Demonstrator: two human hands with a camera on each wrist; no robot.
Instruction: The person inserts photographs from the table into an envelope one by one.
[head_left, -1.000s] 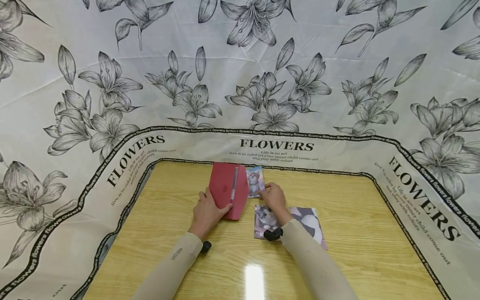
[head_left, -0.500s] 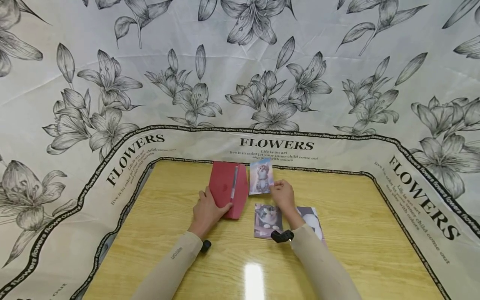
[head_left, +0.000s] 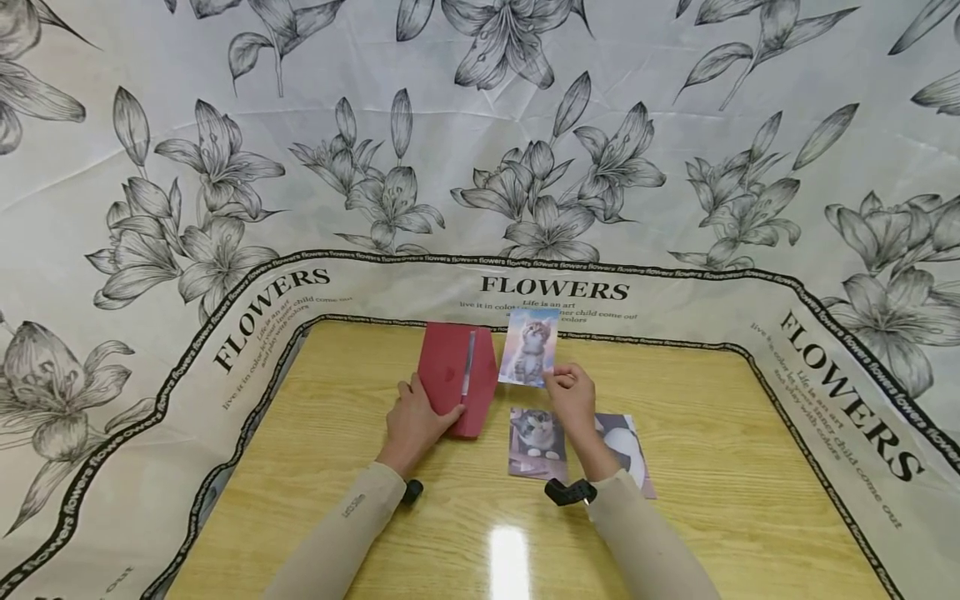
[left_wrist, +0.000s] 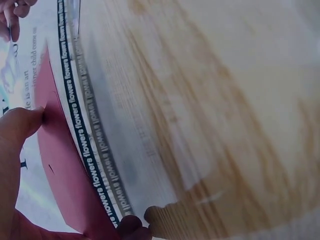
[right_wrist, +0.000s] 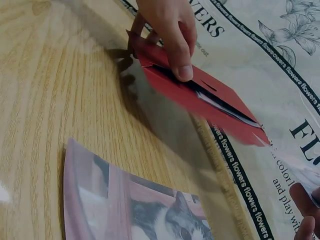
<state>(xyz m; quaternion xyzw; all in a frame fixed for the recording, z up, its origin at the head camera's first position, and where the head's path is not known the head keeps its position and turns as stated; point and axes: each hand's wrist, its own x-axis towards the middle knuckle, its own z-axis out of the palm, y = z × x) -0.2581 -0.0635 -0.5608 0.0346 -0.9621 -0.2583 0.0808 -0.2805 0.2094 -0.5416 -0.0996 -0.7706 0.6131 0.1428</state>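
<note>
In the head view my left hand grips the near end of a red paper envelope, thumb at its opening. The flap points right, and in the right wrist view pale card edges show inside the slot. My right hand pinches the lower right corner of a kitten picture card, raised to the right of the envelope. Two more picture cards lie on the table below it: a grey-and-white cat card, and a card with a dark and white print partly hidden by the right forearm.
The wood-grain table is bordered at the back and sides by a white cloth printed with lilies and lettering. A bright light reflection lies near the table's front.
My right hand has drawn the kitten card rightward, away from the envelope, and lifted it so its whole picture shows. My left hand and the envelope have stayed in place.
</note>
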